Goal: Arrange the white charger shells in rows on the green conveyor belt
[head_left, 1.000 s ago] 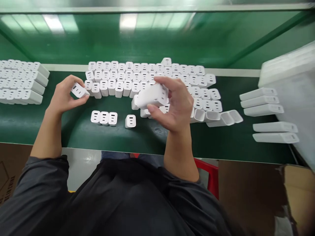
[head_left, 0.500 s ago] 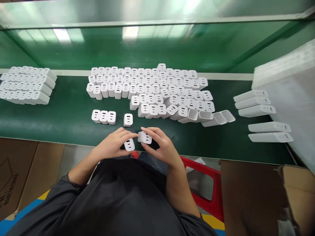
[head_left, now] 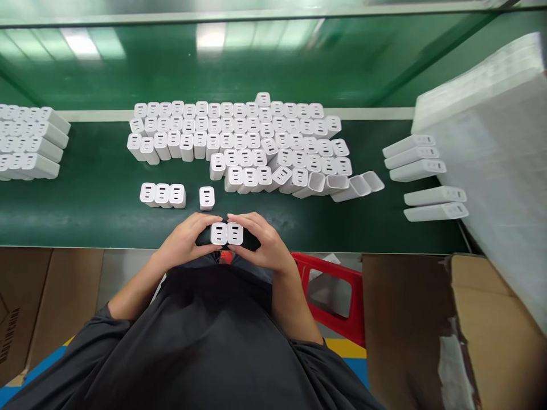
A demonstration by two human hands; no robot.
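My left hand [head_left: 188,239] pinches a white charger housing [head_left: 219,233] between thumb and fingers. In my right hand [head_left: 262,242] is a second white charger housing [head_left: 235,233], pressed side by side against the first. Both stand with their slotted faces toward me, over the front part of the green bench. Just beyond them a single charger housing [head_left: 207,197] stands alone. To its left, three more housings [head_left: 163,195] stand in a tight row.
Several rows of white housings [head_left: 239,131] fill the back middle of the green bench [head_left: 98,210]. Open-ended housings [head_left: 359,186] lean at their right end. Another stack [head_left: 36,142] lies at far left. Housings [head_left: 436,212] lie near a large white wrapped block [head_left: 482,131]. Below are cardboard boxes [head_left: 496,290] and a red stool [head_left: 333,290].
The two housings in my hands have come from apart and tilted to side by side with slotted faces aligned. The camera view has shifted, moving the bench scene left and up.
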